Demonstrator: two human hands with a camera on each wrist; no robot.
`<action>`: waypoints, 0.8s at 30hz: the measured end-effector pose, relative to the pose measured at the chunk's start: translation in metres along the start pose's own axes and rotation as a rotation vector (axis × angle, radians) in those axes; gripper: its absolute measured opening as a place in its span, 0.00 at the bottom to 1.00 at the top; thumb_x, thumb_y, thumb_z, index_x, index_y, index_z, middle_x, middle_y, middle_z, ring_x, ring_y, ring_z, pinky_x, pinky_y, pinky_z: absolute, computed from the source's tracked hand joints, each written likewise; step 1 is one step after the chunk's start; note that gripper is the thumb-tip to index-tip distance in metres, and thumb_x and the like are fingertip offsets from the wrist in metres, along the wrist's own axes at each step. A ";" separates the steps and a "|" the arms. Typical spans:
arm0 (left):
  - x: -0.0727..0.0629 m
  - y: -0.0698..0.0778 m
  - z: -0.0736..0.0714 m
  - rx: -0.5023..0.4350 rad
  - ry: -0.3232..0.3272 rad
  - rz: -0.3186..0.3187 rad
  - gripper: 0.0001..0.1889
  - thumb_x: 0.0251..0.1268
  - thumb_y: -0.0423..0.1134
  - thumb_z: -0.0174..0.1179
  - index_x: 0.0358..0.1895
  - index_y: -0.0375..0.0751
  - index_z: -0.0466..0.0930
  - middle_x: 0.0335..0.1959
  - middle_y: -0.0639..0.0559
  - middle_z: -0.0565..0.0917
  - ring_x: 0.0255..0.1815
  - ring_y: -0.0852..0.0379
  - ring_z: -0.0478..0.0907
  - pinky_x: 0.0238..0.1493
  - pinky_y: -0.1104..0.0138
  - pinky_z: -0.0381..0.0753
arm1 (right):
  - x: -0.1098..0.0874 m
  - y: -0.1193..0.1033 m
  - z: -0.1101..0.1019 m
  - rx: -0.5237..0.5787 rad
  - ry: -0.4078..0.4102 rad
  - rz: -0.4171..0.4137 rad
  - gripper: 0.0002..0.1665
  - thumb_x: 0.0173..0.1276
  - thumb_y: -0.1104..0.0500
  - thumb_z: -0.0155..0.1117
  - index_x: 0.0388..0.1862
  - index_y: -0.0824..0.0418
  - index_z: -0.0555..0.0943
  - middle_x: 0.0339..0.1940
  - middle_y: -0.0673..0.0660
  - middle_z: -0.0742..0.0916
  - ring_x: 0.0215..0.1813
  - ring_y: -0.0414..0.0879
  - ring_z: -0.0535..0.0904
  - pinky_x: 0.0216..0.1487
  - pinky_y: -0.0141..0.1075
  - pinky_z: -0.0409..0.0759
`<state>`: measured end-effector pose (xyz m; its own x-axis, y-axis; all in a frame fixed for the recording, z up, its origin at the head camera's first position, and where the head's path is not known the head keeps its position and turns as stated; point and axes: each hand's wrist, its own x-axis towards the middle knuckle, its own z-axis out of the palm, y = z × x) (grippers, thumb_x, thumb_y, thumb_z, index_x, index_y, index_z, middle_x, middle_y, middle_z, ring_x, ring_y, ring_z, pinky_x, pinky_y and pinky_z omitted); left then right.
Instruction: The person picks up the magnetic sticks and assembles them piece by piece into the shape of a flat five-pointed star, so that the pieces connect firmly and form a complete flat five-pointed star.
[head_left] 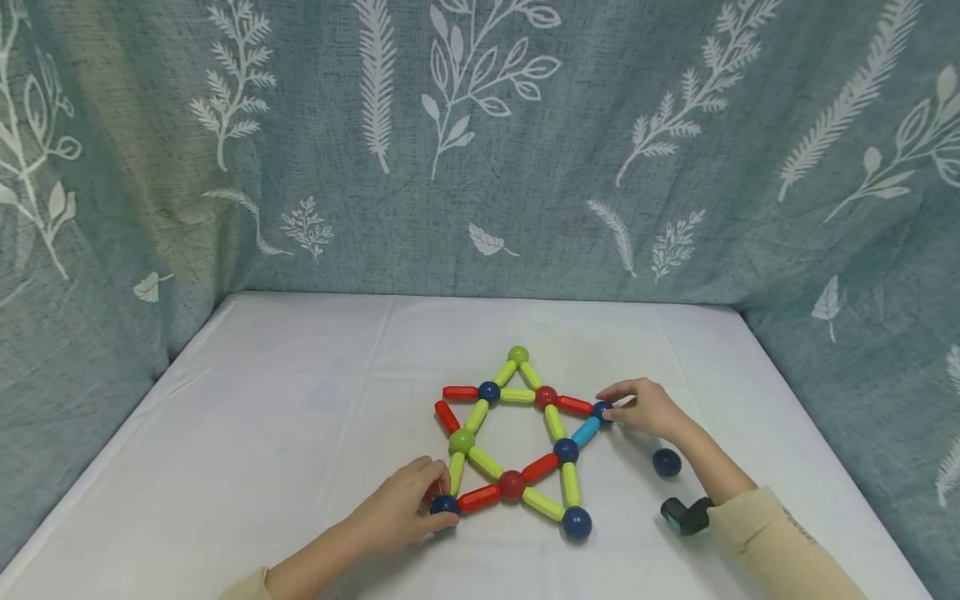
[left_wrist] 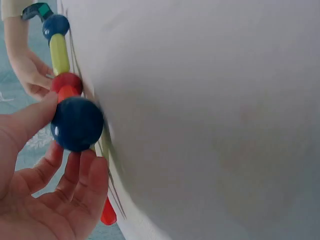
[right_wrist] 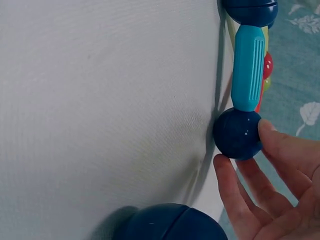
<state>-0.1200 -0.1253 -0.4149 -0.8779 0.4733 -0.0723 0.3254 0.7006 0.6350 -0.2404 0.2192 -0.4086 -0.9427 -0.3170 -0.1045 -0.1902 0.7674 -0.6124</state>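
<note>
A star-shaped figure of rods and balls lies flat on the white table. At its lower left tip, my left hand (head_left: pixel 405 508) pinches a dark blue ball (left_wrist: pixel 77 124) between thumb and fingers. That ball touches a red rod (head_left: pixel 478 499) and a yellow-green rod (head_left: pixel 456 475). My right hand (head_left: pixel 648 410) pinches another dark blue ball (right_wrist: pixel 237 134) at the right tip. A light blue rod (right_wrist: pixel 248 67) and a red rod (head_left: pixel 574 406) join it there. On the upper left, two red rods, one upper (head_left: pixel 460 392) and one lower (head_left: pixel 446 417), have free ends pointing outward.
A loose dark blue ball (head_left: pixel 667 462) lies on the table (head_left: pixel 300 375) beneath the right forearm. The right wrist wears a black device (head_left: pixel 686 516). Behind the table hangs a grey-green curtain (head_left: pixel 555 167) with white leaf patterns.
</note>
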 end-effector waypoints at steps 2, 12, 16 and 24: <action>-0.001 -0.001 0.002 0.000 0.022 0.010 0.15 0.50 0.44 0.68 0.33 0.46 0.70 0.27 0.58 0.68 0.28 0.61 0.67 0.27 0.72 0.69 | 0.000 -0.001 -0.001 -0.012 -0.009 -0.009 0.14 0.58 0.66 0.64 0.45 0.65 0.82 0.45 0.63 0.83 0.41 0.53 0.79 0.38 0.40 0.79; -0.002 -0.011 -0.010 0.001 0.117 -0.058 0.13 0.46 0.39 0.70 0.31 0.46 0.73 0.27 0.59 0.73 0.28 0.61 0.71 0.27 0.72 0.72 | -0.015 -0.008 0.000 -0.053 -0.055 -0.011 0.12 0.56 0.63 0.67 0.40 0.63 0.83 0.37 0.56 0.84 0.35 0.46 0.78 0.35 0.37 0.79; 0.001 -0.016 -0.018 -0.017 0.172 -0.106 0.13 0.44 0.36 0.71 0.30 0.44 0.76 0.28 0.57 0.76 0.27 0.62 0.73 0.26 0.73 0.73 | -0.029 -0.014 0.004 -0.072 -0.054 0.001 0.10 0.54 0.63 0.68 0.37 0.62 0.83 0.34 0.53 0.84 0.32 0.43 0.77 0.33 0.36 0.78; 0.018 -0.026 -0.030 -0.004 0.253 -0.218 0.10 0.44 0.31 0.70 0.31 0.41 0.80 0.31 0.51 0.82 0.26 0.61 0.77 0.23 0.71 0.76 | -0.059 -0.026 0.013 -0.045 -0.127 -0.018 0.07 0.51 0.62 0.71 0.28 0.59 0.81 0.28 0.49 0.82 0.27 0.40 0.76 0.29 0.33 0.77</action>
<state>-0.1543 -0.1509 -0.4095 -0.9863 0.1644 -0.0143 0.1189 0.7683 0.6289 -0.1760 0.2104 -0.3966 -0.8971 -0.3970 -0.1941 -0.2215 0.7841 -0.5798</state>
